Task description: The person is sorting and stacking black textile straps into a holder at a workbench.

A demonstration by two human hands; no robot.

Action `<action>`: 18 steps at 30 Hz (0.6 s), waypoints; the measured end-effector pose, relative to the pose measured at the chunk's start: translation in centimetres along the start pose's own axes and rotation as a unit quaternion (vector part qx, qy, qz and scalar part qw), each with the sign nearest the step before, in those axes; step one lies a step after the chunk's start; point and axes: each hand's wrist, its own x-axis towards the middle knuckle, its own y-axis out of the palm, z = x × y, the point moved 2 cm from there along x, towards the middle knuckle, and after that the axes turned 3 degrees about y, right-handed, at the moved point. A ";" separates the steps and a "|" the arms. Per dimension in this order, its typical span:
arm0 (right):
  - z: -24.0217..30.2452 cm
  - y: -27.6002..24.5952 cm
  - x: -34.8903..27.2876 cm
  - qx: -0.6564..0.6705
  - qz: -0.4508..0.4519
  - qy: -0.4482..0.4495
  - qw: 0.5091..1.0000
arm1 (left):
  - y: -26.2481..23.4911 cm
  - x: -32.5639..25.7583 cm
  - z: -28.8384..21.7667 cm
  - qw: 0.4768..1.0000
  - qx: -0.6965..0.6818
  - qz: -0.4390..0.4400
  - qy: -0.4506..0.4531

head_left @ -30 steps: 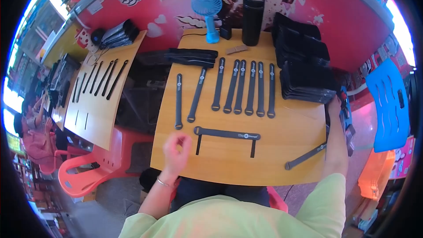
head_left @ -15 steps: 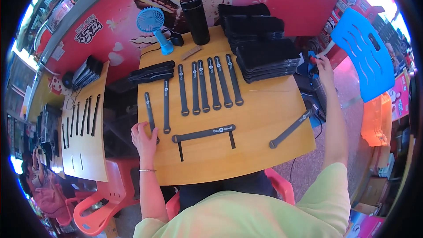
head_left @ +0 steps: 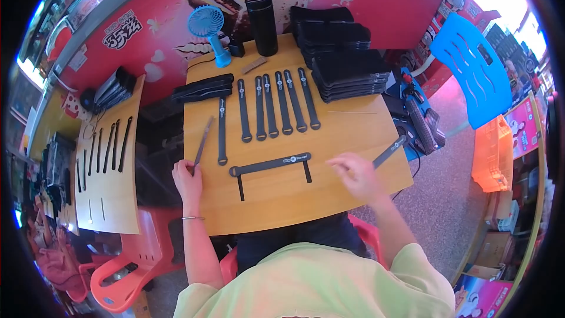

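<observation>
1. At the left of the wooden bench (head_left: 271, 207), I judge a light pinch near the end suits this slim dark-grey strap (head_left: 203, 141) best, keeping it flat and clear of its neighbour.
2. My left hand (head_left: 187, 182) reaches straight forward, its grip clamped on that strap's near end; the strap slants away rightward, looking nearly edge-on. Whether its far end is lifted I cannot tell.
3. Just right lies one lengthwise grey strap (head_left: 222, 132), then a row of six matching straps (head_left: 270, 106); passing low and slowly should leave these undisturbed.
4. Nearer me, a crosswise grey strap (head_left: 271, 165) meets the tops of two black bars; keeping my wrist off it seems wise.
5. My right hand (head_left: 359, 179) hovers beyond its right end, forearm angled inward, fingers curled; whether that grip is together or apart, I cannot tell.
</observation>
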 end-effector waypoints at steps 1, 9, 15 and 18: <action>0.6 1.3 -0.2 -0.001 0.002 -0.001 1.000 | -0.2 0.0 0.2 0.997 -0.041 0.035 -0.047; 2.6 6.5 -1.1 0.051 0.046 -0.016 0.998 | -5.1 -3.0 -4.2 0.930 -0.354 -0.039 -0.088; 3.7 8.3 -0.5 0.458 0.079 0.130 0.876 | -6.3 -6.2 -11.1 0.834 -0.520 0.174 -0.067; 3.6 7.7 -0.1 0.449 0.122 0.142 0.874 | -5.6 -7.8 -11.8 0.791 -0.542 0.267 -0.097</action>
